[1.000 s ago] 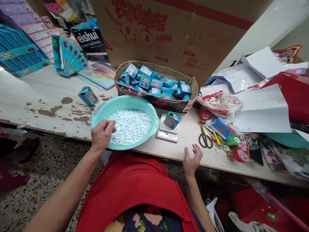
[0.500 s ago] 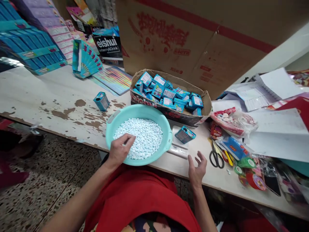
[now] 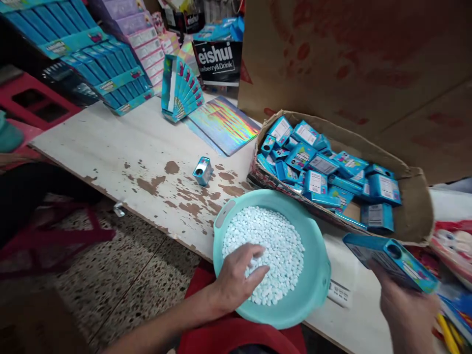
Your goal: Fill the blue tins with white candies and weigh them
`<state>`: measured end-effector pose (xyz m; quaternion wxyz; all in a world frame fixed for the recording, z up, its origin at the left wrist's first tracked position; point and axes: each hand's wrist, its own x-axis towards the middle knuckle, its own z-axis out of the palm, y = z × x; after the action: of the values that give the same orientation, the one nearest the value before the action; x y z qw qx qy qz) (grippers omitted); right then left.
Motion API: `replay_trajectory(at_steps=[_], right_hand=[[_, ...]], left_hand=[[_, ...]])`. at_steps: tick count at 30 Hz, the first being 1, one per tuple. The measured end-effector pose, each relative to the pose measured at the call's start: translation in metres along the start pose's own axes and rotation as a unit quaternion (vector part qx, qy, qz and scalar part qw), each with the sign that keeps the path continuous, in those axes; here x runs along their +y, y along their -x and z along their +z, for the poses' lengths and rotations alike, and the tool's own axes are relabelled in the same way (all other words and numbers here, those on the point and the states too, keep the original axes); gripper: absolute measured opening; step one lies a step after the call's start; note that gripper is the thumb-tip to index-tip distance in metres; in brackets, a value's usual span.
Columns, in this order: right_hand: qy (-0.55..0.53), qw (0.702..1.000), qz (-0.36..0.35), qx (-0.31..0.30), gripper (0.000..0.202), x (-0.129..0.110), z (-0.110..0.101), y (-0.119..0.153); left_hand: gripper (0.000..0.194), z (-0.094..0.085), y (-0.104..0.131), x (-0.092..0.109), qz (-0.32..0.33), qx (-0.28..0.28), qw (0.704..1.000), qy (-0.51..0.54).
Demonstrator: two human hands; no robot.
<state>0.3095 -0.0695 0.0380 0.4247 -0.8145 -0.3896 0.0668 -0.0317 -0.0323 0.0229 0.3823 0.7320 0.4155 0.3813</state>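
Note:
My left hand (image 3: 241, 278) hovers over the small pale-blue candies (image 3: 276, 246) in a turquoise basin (image 3: 317, 275). Its thumb and fingers are apart, and nothing shows between them. At the right, my right hand (image 3: 405, 307) grips a small blue carton (image 3: 391, 260) with a round dark hole in its end. The carton is tilted and raised beside the basin; my fingers are partly hidden and blurred. Beyond the basin, an open cardboard tray (image 3: 416, 211) holds several similar cartons. Another small carton (image 3: 202, 171) stands alone on the worn white table (image 3: 121, 137).
Stacked blue packs (image 3: 110, 69) and a fan-shaped display box (image 3: 182, 88) stand at the back left. A shiny holographic sheet (image 3: 224, 125) lies near the tray. A large brown carton (image 3: 332, 64) forms the back wall. Someone's dark-clothed leg (image 3: 47, 196) shows at the left edge.
My right hand, empty before, now holds the carton that stood right of the basin. My left hand's fingers have spread from a pinch. The view has shifted left.

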Motion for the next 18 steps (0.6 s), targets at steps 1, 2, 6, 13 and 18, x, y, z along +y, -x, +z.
replay_trajectory(at_steps=[1, 2, 6, 13, 18], right_hand=[[-0.011, 0.994, -0.064, -0.085, 0.041, -0.023, 0.006, 0.0], [-0.036, 0.978, -0.13, -0.16, 0.039, -0.046, 0.016, 0.004], [-0.13, 0.901, -0.27, -0.312, 0.03, -0.132, 0.08, 0.04], [-0.005, 0.969, -0.228, -0.093, 0.052, -0.14, 0.104, 0.097], [0.126, 0.991, -0.03, 0.045, 0.068, -0.069, 0.077, 0.161]], left_hand=[[0.041, -0.012, -0.015, 0.005, 0.04, 0.024, 0.998, -0.034], [0.055, -0.025, -0.032, 0.01, 0.088, 0.03, 0.993, -0.073], [0.055, -0.071, -0.086, 0.031, 0.186, -0.114, 0.958, -0.188], [0.035, -0.118, -0.099, -0.034, 0.012, 0.087, 0.962, -0.26], [0.031, -0.129, -0.12, -0.126, -0.136, 0.211, 0.893, -0.373]])
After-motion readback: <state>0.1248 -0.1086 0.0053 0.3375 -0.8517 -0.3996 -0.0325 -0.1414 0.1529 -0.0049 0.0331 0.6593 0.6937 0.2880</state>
